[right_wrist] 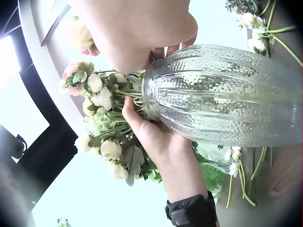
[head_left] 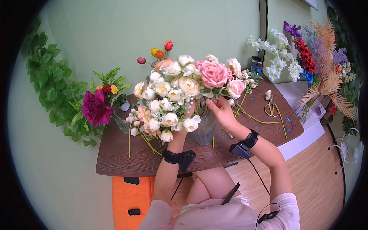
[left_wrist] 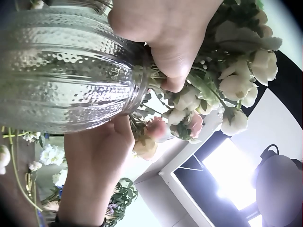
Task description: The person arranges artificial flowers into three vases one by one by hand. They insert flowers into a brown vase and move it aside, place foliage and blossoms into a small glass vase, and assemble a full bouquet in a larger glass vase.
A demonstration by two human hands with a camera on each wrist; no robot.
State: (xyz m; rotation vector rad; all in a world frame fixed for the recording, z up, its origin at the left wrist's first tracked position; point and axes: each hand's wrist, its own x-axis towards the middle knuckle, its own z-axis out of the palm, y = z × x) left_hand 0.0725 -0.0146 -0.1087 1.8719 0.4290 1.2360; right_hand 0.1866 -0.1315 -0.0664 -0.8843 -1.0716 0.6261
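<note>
A ribbed clear glass vase [head_left: 204,131] stands near the table's middle, holding a big bouquet of white [head_left: 169,119] and pink roses [head_left: 213,74]. My left hand [head_left: 191,110] is partly hidden by blooms in the head view. In the left wrist view that hand [left_wrist: 163,35] grips the stems at the vase [left_wrist: 71,71] mouth, its thumb bent over them. On the other side, my right hand [head_left: 223,114] is around the vase neck. In the right wrist view its curled fingertips [right_wrist: 173,48] touch the glass near the rim; some fingers are hidden.
Cut stems [head_left: 264,122], gold-handled scissors [head_left: 271,110] and a blue tie [head_left: 290,124] lie to the right on the wooden table [head_left: 126,166]. A small vase with a magenta flower [head_left: 96,108] stands left; tulips [head_left: 160,54] rise behind. More flowers [head_left: 306,61] stand at the far right.
</note>
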